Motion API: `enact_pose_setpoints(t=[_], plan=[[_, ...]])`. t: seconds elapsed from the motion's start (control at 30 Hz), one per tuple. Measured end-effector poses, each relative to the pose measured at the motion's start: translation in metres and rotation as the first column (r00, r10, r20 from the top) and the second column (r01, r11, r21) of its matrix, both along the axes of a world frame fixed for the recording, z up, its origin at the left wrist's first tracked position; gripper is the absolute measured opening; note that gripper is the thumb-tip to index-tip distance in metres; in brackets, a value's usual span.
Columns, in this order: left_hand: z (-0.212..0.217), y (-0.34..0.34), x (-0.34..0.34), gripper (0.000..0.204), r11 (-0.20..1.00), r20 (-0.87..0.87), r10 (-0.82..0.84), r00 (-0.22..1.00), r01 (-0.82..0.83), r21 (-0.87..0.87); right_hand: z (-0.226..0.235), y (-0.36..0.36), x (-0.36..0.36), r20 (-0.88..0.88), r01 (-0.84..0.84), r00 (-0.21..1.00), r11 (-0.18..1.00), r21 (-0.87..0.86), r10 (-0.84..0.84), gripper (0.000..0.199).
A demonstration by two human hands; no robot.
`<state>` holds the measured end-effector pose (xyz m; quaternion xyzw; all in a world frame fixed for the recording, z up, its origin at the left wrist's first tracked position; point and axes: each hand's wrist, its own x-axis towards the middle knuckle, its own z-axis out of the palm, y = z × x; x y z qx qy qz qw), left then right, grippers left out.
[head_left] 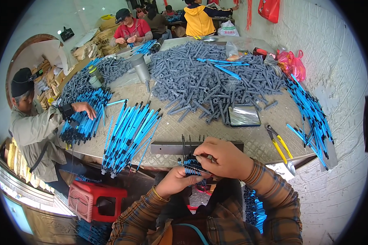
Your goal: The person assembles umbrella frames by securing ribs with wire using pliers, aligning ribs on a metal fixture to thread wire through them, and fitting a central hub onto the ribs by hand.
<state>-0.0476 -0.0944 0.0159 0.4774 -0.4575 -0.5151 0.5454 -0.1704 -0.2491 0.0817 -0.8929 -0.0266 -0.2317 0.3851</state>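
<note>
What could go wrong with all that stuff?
The blue sticks left of the hands might slide off, because their near ends poke past the table edge. The yellow-handled pliers lie near the edge too, so the right sleeve could knock them down. And the loose grey pile could tumble onto the flat, black-framed thing in front.
</note>
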Motion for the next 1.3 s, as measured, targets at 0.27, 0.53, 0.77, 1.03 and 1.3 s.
enact_pose_setpoints(t=[0.27,0.53,0.77,1.03,1.3], plan=[[0.003,0.0,0.0,0.02,1.0,-0.012,-0.007,1.0,0.008,0.026,0.001,0.003,0.0,0.01,0.022,1.0,1.0,0.019,-0.022,0.012],[0.004,0.001,-0.001,0.024,1.0,0.015,0.024,1.0,-0.024,0.003,0.0,0.009,-0.001,0.059,0.044,0.997,0.996,0.077,-0.049,0.011],[0.005,0.002,-0.004,0.022,0.999,-0.027,0.046,0.999,-0.046,-0.013,0.003,0.008,-0.004,-0.018,0.046,0.999,0.999,0.0,-0.046,0.012],[0.004,-0.001,-0.002,0.02,0.998,-0.031,0.044,0.999,-0.045,-0.036,-0.002,0.009,-0.002,0.074,0.047,0.996,0.992,0.114,-0.056,0.013],[0.002,0.001,0.002,0.022,0.999,0.017,-0.006,1.0,0.006,-0.034,0.0,0.012,0.0,0.078,0.043,0.995,0.986,0.161,-0.056,0.013]])
